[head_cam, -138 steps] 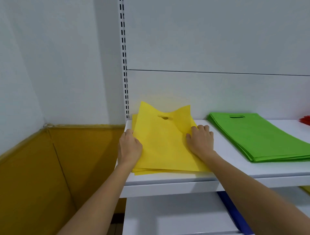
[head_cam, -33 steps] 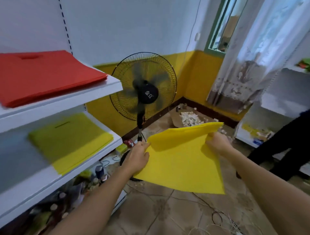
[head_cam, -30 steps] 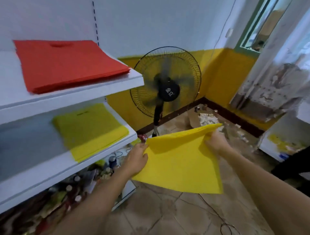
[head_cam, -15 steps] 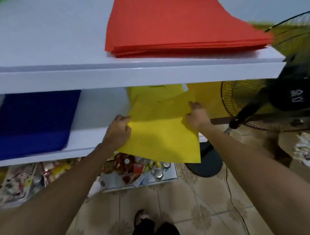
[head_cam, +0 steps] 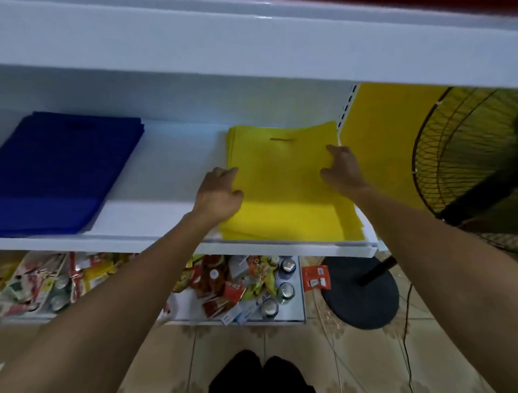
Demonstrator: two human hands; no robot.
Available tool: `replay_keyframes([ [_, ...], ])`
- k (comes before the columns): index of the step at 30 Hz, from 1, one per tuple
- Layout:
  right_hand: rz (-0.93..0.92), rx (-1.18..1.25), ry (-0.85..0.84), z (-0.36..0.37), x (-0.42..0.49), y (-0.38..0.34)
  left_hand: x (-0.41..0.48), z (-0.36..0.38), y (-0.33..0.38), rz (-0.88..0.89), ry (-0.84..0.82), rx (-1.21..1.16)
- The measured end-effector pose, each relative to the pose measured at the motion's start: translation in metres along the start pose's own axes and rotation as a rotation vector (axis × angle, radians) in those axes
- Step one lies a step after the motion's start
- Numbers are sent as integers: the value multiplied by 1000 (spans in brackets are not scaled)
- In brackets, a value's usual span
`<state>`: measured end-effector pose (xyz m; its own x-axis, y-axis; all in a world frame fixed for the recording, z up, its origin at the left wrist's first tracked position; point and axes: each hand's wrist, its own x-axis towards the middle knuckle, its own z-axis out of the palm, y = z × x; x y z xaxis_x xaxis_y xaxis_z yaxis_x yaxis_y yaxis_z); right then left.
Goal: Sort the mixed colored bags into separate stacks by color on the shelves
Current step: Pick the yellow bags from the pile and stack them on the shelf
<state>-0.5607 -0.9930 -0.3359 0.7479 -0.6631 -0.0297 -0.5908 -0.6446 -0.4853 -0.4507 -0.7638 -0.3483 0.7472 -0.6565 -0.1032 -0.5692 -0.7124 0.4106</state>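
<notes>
A stack of yellow bags (head_cam: pixel 283 196) lies at the right end of the lower white shelf (head_cam: pixel 157 224), with the top bag flat on it. My left hand (head_cam: pixel 218 193) grips the left edge of the top yellow bag, thumb on top and fingers curled at the edge. My right hand (head_cam: pixel 342 171) rests on the bag's right side with loosely bent fingers. A stack of blue bags (head_cam: pixel 61 168) sits at the left end of the same shelf. A thin red strip (head_cam: pixel 448 2) shows above the upper shelf (head_cam: pixel 252 47).
A standing fan (head_cam: pixel 462 157) with a round black base (head_cam: pixel 361 294) is close to the shelf's right end. Snack packets and cans (head_cam: pixel 238 286) fill the bottom tray under the shelf. White shelf surface shows between the blue and yellow stacks.
I turned from the fan side to the shelves with the yellow bag held in both hands. It has gone from hanging in front of the lower shelf to lying flat on the yellow stack.
</notes>
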Motion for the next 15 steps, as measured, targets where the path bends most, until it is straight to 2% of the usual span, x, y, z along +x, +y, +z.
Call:
replay_keyframes([
  [3,181,-164,51,10,-4,9,5,3,-1,-69,-28,141],
  [5,273,-243,69,10,-9,14,2,6,-1,-148,-7,133],
  [9,199,-165,-24,10,-6,15,3,11,6,-204,-8,3],
  [12,241,-191,-84,14,-8,10,2,9,11,-209,-21,2],
  [15,238,-267,-34,7,-21,-1,-13,-3,11,-225,-10,-27],
])
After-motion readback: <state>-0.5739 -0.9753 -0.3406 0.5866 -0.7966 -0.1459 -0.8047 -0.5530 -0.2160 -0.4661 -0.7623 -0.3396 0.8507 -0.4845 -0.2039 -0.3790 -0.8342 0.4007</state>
